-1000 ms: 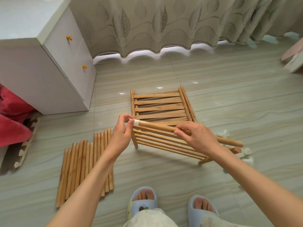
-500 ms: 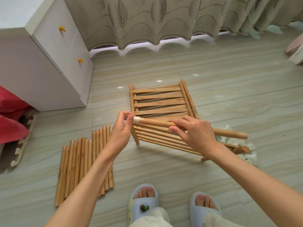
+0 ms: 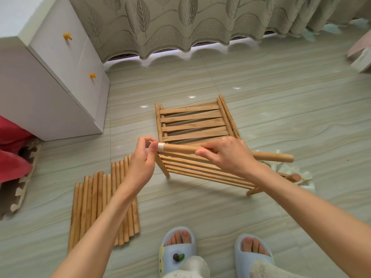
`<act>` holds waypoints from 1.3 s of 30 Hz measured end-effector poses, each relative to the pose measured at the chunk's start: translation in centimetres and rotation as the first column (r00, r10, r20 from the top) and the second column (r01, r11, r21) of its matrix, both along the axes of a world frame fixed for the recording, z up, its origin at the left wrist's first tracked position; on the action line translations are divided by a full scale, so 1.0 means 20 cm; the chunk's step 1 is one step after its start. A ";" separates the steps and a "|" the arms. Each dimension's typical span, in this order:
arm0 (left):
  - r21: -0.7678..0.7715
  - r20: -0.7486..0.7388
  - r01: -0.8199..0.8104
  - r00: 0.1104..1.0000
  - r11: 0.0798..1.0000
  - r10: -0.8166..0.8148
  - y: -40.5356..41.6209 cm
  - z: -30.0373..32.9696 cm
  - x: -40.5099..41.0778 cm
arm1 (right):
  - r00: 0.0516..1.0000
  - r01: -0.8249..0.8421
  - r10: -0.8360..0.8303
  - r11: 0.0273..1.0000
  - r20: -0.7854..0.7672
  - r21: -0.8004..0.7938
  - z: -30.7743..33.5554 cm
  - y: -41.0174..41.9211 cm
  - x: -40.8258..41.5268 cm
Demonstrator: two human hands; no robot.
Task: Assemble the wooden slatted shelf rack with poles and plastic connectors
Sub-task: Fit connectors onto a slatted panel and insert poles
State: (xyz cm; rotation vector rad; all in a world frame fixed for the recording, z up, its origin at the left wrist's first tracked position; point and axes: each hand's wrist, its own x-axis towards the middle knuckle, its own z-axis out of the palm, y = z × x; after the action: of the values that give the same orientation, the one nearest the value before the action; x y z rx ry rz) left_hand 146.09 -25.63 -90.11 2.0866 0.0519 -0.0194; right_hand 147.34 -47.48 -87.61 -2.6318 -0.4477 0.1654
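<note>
A wooden pole is held level above the floor, its right end free. My right hand grips the pole near its middle. My left hand pinches a white plastic connector seated on the pole's left end. Under the pole, wooden slatted shelf panels lie stacked on the tile floor, the near one tilted. A row of several loose poles lies on the floor to the left, below my left forearm.
A white drawer cabinet stands at the left with red fabric and a foam mat beside it. A curtain hangs along the back. White plastic wrapping lies right of the panels. My slippered feet are at the bottom.
The view has tilted slightly. Both hands keep their hold on the pole and connector, with my left fingers shifting a little around the connector.
</note>
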 end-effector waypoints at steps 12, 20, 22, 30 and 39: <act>-0.028 -0.056 -0.066 0.996 0.997 0.064 -0.10 0.04 0.11 | 0.762 0.524 -0.506 0.849 0.405 0.074 -0.06 -0.47 -0.19; -0.043 -0.010 -0.142 0.990 0.989 0.142 -0.15 0.04 0.15 | 0.652 0.723 -0.753 0.584 -0.085 0.368 -0.21 -0.58 -0.37; -0.025 0.002 -0.132 0.991 0.991 0.132 -0.14 0.04 0.16 | 0.657 0.714 -0.751 0.592 -0.065 0.374 -0.22 -0.60 -0.34; 0.006 0.043 -0.105 0.994 0.994 0.105 -0.11 0.06 0.21 | 0.711 0.669 -0.700 0.643 -0.068 0.373 -0.22 -0.64 -0.29; -0.002 -0.030 -0.063 0.998 0.998 0.063 -0.12 0.05 0.25 | 0.720 0.660 -0.690 0.650 -0.071 0.376 -0.22 -0.68 -0.29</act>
State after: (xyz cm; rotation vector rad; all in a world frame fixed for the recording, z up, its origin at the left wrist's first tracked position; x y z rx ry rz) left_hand 151.13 -28.05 -89.07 2.0810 0.1356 -0.0121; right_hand 141.49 -61.07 -91.95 -2.2357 0.4728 -0.2519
